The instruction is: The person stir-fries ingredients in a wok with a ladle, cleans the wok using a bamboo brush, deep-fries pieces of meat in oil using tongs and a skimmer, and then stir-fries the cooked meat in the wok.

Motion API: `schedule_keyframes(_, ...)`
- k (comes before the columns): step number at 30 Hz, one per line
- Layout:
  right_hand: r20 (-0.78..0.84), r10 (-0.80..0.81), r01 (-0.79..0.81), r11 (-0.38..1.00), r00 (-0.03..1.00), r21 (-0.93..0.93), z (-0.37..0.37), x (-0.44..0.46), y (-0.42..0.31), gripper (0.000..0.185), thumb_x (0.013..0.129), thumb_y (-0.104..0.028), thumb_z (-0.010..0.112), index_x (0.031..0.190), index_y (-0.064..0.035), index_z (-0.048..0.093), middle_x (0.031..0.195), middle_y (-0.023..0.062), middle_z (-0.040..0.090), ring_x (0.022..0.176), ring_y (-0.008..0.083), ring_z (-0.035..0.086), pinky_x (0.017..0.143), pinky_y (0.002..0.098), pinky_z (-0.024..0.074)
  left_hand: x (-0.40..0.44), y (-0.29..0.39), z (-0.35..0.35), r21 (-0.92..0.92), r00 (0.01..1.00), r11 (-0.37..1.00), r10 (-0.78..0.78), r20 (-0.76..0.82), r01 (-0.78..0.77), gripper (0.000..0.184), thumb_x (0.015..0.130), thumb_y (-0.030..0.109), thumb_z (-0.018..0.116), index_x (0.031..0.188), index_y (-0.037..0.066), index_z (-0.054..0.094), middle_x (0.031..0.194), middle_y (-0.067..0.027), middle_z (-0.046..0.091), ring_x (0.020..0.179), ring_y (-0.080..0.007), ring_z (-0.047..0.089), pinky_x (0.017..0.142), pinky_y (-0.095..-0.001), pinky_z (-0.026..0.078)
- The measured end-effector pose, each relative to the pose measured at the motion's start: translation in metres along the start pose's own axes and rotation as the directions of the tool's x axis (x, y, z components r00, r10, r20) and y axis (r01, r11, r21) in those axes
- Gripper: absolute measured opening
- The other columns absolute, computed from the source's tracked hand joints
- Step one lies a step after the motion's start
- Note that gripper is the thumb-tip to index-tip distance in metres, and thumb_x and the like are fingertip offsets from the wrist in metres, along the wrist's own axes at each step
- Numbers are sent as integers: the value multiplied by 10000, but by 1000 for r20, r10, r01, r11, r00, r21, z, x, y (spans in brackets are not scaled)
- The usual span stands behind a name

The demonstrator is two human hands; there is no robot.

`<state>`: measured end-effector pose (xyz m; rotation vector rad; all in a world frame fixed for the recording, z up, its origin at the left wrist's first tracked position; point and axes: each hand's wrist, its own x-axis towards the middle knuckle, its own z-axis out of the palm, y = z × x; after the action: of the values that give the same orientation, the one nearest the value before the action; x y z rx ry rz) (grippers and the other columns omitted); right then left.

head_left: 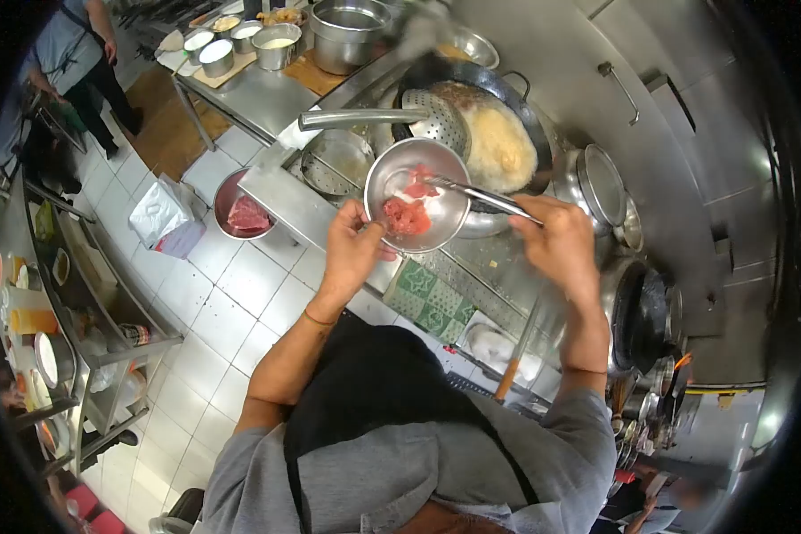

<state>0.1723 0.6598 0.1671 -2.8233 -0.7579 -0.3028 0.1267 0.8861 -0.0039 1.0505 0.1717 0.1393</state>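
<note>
My left hand (358, 245) grips the rim of a metal bowl (392, 165), which holds red pieces of meat (407, 216). My right hand (556, 240) is closed round metal tongs (489, 196), whose tips reach into the bowl at the meat. Just behind the bowl, a perforated ladle (442, 125) with a metal handle rests over a black wok (411, 80). Foaming oil and something pale yellow (503, 147) fill the wok's right part.
Pots and bowls (277, 44) stand on a steel table at the upper left. A strainer (338, 162) lies left of the wok. A bucket with meat (247, 214) is on the floor. Stacked pans (636, 311) line the right. Another person (71, 62) stands at the upper left.
</note>
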Motion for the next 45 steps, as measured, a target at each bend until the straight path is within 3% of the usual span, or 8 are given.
schedule_keyframes(7, -163, 377, -410, 865, 912, -290, -10, 58, 63, 253, 798, -296, 652, 990, -143, 711, 896, 155, 679, 835, 365, 647, 738, 466, 500, 7, -10, -16, -64, 994, 994, -97, -58, 94, 120, 848, 9, 554, 895, 39, 447, 792, -89, 596, 561, -138, 610, 483, -275, 566)
schedule_keyframes(14, -302, 398, -484, 818, 866, -309, 50, 122, 132, 347, 824, -386, 608, 1006, -104, 697, 993, 191, 661, 935, 390, 628, 810, 476, 496, 3, -5, -19, -107, 991, 987, -126, -54, 119, 133, 868, 36, 575, 909, 44, 449, 821, -99, 601, 563, -149, 619, 485, -279, 564)
schedule_keyframes(16, -395, 226, -353, 891, 890, -286, 23, 102, 99, 349, 831, -368, 618, 1011, -77, 688, 981, 190, 663, 914, 378, 636, 795, 462, 497, 1, 0, -22, -126, 991, 987, -109, -77, 99, 133, 868, 36, 577, 907, 45, 450, 828, -100, 601, 563, -146, 620, 489, -276, 564)
schedule_keyframes(24, 215, -189, 227, 959, 958, -168, -11, 6, -42, 288, 763, -166, 702, 1022, -48, 659, 913, 128, 669, 782, 330, 651, 665, 396, 512, 3, 12, -18, -123, 998, 992, -19, -67, 11, 137, 874, 31, 558, 893, 42, 423, 815, -83, 548, 550, -130, 605, 481, -250, 553)
schedule_keyframes(31, 80, -144, 156, 974, 986, -162, -9, 0, -35, 211, 771, -141, 678, 962, -52, 683, 869, 113, 684, 685, 298, 659, 599, 411, 517, 2, 20, -8, -97, 1000, 995, 10, -10, -11, 129, 862, 19, 571, 869, 39, 444, 804, -92, 587, 545, -150, 613, 486, -268, 562)
schedule_keyframes(36, -126, -62, 33, 976, 990, -215, -29, 7, 7, 215, 776, -173, 677, 966, -75, 698, 850, 120, 685, 749, 328, 658, 661, 420, 512, 11, 5, -16, -85, 998, 996, -35, -58, 30, 137, 860, 12, 566, 867, 39, 431, 786, -113, 588, 544, -170, 625, 477, -275, 563)
schedule_keyframes(38, -192, 192, -247, 912, 963, -329, -27, 22, 28, 246, 790, -226, 667, 994, -93, 699, 851, 142, 680, 807, 348, 653, 709, 436, 509, 13, 1, -18, -87, 993, 993, -82, -82, 75, 142, 859, 9, 562, 868, 39, 424, 789, -134, 595, 542, -180, 630, 473, -279, 564)
schedule_keyframes(45, -37, 507, -468, 762, 861, -448, 49, 86, 179, 389, 801, -395, 627, 1059, -108, 684, 1054, 175, 657, 1004, 368, 614, 854, 451, 489, 4, -6, -17, -124, 991, 989, -93, -93, 81, 135, 851, -11, 542, 892, 29, 419, 813, -128, 588, 543, -164, 626, 458, -259, 563)
